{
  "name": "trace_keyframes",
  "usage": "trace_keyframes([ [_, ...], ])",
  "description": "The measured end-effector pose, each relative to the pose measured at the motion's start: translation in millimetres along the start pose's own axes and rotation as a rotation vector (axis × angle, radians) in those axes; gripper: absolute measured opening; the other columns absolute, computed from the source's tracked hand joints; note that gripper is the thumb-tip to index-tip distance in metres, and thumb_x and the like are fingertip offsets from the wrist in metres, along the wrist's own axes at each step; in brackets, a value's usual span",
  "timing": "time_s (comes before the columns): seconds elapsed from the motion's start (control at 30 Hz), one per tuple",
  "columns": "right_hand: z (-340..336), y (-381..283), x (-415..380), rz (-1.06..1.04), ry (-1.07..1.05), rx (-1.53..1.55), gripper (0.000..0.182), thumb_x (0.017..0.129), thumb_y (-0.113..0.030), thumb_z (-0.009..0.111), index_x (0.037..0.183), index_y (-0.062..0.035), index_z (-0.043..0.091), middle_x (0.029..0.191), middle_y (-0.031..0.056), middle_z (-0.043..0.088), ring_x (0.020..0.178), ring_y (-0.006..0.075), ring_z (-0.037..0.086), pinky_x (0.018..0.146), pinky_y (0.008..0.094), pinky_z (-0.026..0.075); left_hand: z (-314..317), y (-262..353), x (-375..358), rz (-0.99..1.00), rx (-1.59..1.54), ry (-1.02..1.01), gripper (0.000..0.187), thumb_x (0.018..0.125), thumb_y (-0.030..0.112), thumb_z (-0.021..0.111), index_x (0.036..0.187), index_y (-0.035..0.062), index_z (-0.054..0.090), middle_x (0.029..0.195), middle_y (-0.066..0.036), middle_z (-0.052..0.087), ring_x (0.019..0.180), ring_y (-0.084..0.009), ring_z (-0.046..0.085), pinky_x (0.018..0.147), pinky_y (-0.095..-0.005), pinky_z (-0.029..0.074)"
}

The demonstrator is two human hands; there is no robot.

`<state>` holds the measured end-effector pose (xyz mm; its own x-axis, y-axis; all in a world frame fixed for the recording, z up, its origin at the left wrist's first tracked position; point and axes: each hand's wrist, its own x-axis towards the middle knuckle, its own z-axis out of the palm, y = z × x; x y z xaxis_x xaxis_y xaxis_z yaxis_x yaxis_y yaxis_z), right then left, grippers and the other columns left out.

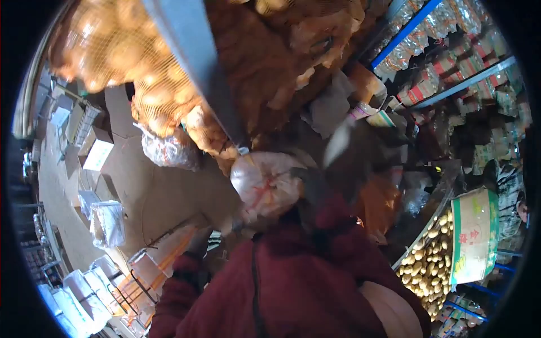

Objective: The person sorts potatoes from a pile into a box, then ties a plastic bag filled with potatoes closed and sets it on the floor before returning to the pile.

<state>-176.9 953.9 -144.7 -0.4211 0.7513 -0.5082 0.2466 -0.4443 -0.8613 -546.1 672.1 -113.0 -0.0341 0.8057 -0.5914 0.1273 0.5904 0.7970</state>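
Right, the person in the maroon jacket [293,281] has a white tied plastic bag [264,185] up at the chest, red string knotted over its top. The right hand [313,188] in a dark glove presses against the bag's side; whether its fingers are closed on it I cannot tell. The left hand [198,242] hangs lower, away from the bag, its grip unclear. Above the bag loom mesh sacks of potatoes [163,107]; loose potatoes [428,259] lie off beyond the right hand.
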Motion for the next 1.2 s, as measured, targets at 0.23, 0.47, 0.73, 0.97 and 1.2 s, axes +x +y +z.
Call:
trace_keyframes([
  [0.23,-91,10,17,0.168,0.097,0.308,0.061,0.081,-0.034,0.075,0.131,-0.0026,0.059,0.117,0.0169,0.065,0.101,0.0289,0.065,0.088,0.0398,0.053,10,-7,34,-0.344,-0.660,0.146,0.031,0.096,0.029,0.059,0.120,0.0096,0.060,0.095,-0.007,0.067,0.083,-0.0207,0.067,0.072,-0.0359,0.057],
  [0.47,-158,8,50,0.161,0.250,0.423,0.056,0.086,-0.034,0.070,0.130,-0.0017,0.059,0.112,0.0179,0.067,0.094,0.0291,0.067,0.083,0.0405,0.055,20,-3,112,-0.470,-0.283,0.128,0.025,0.097,0.030,0.060,0.112,0.0117,0.067,0.091,-0.008,0.069,0.076,-0.0221,0.069,0.065,-0.0381,0.060],
  [0.73,-245,-32,118,0.140,0.421,0.485,0.050,0.092,-0.034,0.065,0.129,-0.0006,0.059,0.106,0.0190,0.068,0.087,0.0293,0.069,0.077,0.0413,0.057,62,114,145,-0.004,0.522,-0.078,0.038,0.084,0.035,0.075,0.114,0.0130,0.071,0.104,-0.010,0.074,0.090,-0.0308,0.071,0.080,-0.0432,0.057],
  [0.97,-313,32,249,-0.033,0.473,0.530,0.045,0.097,-0.041,0.059,0.124,-0.0040,0.059,0.091,0.0201,0.069,0.070,0.0308,0.069,0.063,0.0460,0.057,72,99,140,-0.027,0.947,-0.082,0.034,0.080,0.035,0.075,0.106,0.0136,0.074,0.100,-0.012,0.074,0.094,-0.0327,0.070,0.083,-0.0444,0.055],
  [1.2,-299,-75,272,0.062,0.314,0.692,0.038,0.097,-0.040,0.061,0.122,-0.0113,0.060,0.103,0.0111,0.069,0.079,0.0272,0.068,0.059,0.0432,0.053,71,9,109,-0.133,0.950,-0.158,0.029,0.082,0.033,0.072,0.103,0.0139,0.076,0.102,-0.013,0.074,0.095,-0.0325,0.070,0.084,-0.0447,0.055],
])
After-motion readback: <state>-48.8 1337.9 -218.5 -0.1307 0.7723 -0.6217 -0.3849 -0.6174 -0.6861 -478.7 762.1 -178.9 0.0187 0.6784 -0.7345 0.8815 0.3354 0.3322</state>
